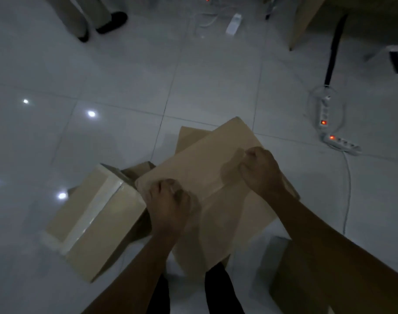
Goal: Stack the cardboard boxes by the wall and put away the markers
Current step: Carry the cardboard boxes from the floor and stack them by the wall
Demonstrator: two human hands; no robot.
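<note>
A large flat cardboard box [216,159] is tilted above the white tiled floor in front of me. My left hand [168,205] grips its near left edge and my right hand [260,169] grips its right side. Below and to the left lies a taped cardboard box [96,218] with clear tape along its top. Another piece of cardboard [189,137] shows behind the held box. No markers are visible.
Two power strips [322,112] [342,143] with lit red switches and cables lie on the floor at right. Another cardboard box [302,21] stands at top right, and one more [306,279] at bottom right. A person's legs and shoes [102,21] stand at top left.
</note>
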